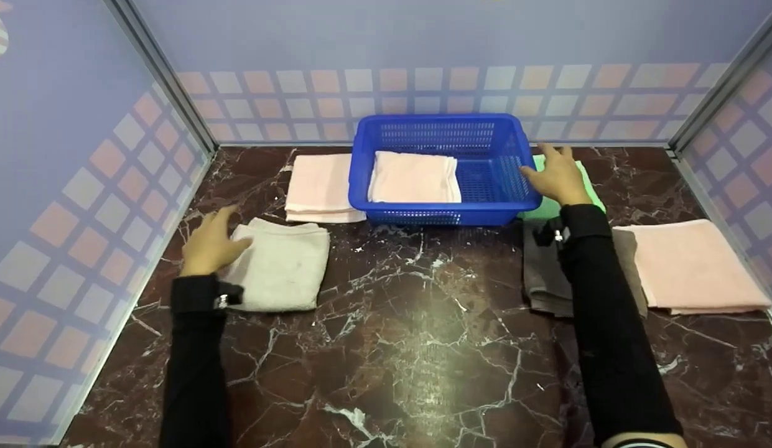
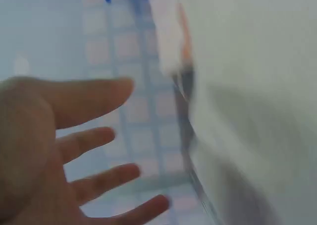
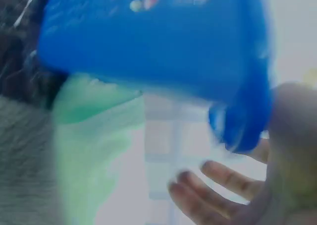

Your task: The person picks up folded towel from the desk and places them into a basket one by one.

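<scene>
My left hand [image 1: 213, 244] hovers at the left side of a folded white towel [image 1: 285, 267], its fingers spread and holding nothing. The left wrist view shows those fingers [image 2: 101, 180] apart, with the towel large and blurred beside them. By the right rim of a blue plastic basket [image 1: 435, 214] is my right hand [image 1: 557, 177], the thumb right at the rim. Beneath this hand lies a folded green towel [image 1: 550, 208], partly hidden. A folded pale pink towel [image 1: 413, 177] lies inside the basket's left half. In the right wrist view, the fingers [image 3: 230, 180] extend loosely beyond the basket wall.
A pink towel [image 1: 317, 186] lies against the basket's left side. Dark grey-brown towels [image 1: 547, 274] lie under my right forearm, with another pink towel [image 1: 697, 264] to their right. Tiled-pattern panels [image 1: 286, 102] enclose the marbled table [image 1: 410, 348] at the back and sides.
</scene>
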Demonstrator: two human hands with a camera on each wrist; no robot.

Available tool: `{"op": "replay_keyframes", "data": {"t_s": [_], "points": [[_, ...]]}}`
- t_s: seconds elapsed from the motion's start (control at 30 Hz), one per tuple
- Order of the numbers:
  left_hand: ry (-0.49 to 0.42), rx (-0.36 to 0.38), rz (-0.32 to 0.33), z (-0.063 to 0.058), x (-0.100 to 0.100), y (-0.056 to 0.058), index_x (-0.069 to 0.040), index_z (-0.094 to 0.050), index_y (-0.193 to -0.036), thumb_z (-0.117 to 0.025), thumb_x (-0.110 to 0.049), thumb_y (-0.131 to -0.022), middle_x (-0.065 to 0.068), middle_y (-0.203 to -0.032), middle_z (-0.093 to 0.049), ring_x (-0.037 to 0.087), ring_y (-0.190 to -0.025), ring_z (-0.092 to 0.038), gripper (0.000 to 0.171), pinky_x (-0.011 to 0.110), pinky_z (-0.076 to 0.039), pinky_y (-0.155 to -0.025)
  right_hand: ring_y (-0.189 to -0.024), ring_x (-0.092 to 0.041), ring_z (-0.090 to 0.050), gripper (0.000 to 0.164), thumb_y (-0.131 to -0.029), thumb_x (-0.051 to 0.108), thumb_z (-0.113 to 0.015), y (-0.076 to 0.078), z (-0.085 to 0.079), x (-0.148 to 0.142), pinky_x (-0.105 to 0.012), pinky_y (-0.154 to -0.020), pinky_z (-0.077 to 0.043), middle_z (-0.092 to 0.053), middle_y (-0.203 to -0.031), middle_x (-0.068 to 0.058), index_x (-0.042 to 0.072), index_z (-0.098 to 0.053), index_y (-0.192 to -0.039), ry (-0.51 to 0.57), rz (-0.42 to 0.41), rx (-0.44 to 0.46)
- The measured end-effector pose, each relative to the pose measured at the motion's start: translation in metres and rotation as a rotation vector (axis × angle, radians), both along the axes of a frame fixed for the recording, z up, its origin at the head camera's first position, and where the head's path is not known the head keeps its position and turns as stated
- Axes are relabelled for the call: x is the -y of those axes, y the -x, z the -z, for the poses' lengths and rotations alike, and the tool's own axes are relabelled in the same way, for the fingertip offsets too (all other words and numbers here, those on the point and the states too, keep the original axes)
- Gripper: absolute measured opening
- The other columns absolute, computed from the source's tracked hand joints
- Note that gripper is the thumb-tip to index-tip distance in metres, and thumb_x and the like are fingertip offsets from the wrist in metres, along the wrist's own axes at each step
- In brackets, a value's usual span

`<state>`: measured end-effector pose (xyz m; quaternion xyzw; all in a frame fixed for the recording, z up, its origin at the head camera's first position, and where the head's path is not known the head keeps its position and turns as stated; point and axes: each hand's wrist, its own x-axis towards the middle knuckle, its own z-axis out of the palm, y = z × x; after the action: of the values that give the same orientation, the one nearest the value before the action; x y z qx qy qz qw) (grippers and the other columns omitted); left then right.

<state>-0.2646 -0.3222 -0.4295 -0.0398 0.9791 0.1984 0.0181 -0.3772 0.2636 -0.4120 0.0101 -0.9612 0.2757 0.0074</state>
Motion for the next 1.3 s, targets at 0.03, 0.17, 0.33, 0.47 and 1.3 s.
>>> {"op": "replay_keyframes", "data": {"t_s": [0.03,0.17,0.33,0.47,1.3], "points": [[-0.022,0.045,0.008,0.003,0.01,-0.005,-0.01,-0.023,-0.151,-0.066,-0.035,-0.085,0.034,-0.142,-0.033,0.057,-0.119,-0.041,0.083,0.072,-0.034,-0.092,-0.122,-0.049,-0.043,0.069,-0.098,0.038,-0.048,0.0,0.003,-0.002,-0.061,-0.096,-0.038,-0.033,-0.142,-0.035,0.005,-0.02,-0.152,0.054,-0.012,0.043],[-0.118,0.187,0.077,0.013,0.032,-0.013,0.002,-0.016,-0.148,-0.068,-0.037,-0.085,0.041,-0.136,-0.036,0.057,-0.12,-0.04,0.09,0.066,-0.033,-0.099,-0.12,-0.044,-0.049,0.067,-0.102,0.035,-0.036,0.004,0.013,-0.003,-0.055,-0.088,-0.046,-0.033,-0.145,-0.033,0.01,-0.002,-0.154,0.246,-0.063,0.162],[-0.13,0.254,0.103,0.02,0.026,-0.012,0.011,-0.021,-0.14,-0.069,-0.04,-0.085,0.043,-0.129,-0.042,0.056,-0.117,-0.044,0.089,0.061,-0.036,-0.099,-0.125,-0.042,-0.044,0.063,-0.103,0.025,-0.031,0.009,0.017,0.006,-0.054,-0.092,-0.044,-0.026,-0.15,-0.031,0.008,0.004,-0.153,0.283,-0.085,0.154],[-0.129,0.274,0.119,0.021,0.005,-0.008,0.014,-0.027,-0.136,-0.07,-0.042,-0.083,0.04,-0.126,-0.047,0.052,-0.116,-0.048,0.088,0.058,-0.039,-0.1,-0.122,-0.042,-0.047,0.062,-0.103,0.024,-0.03,0.01,0.016,0.007,-0.053,-0.088,-0.046,-0.029,-0.148,-0.031,0.009,0.004,-0.153,0.277,-0.077,0.148],[-0.252,0.009,0.158,0.062,-0.191,-0.024,0.005,-0.042,-0.132,-0.075,-0.048,-0.075,0.028,-0.118,-0.06,0.042,-0.104,-0.061,0.084,0.049,-0.05,-0.09,-0.116,-0.044,-0.051,0.06,-0.101,0.021,-0.032,0.012,0.023,0.01,-0.055,-0.091,-0.043,-0.04,-0.139,-0.034,0.005,-0.005,-0.153,0.192,-0.041,0.066]]}}
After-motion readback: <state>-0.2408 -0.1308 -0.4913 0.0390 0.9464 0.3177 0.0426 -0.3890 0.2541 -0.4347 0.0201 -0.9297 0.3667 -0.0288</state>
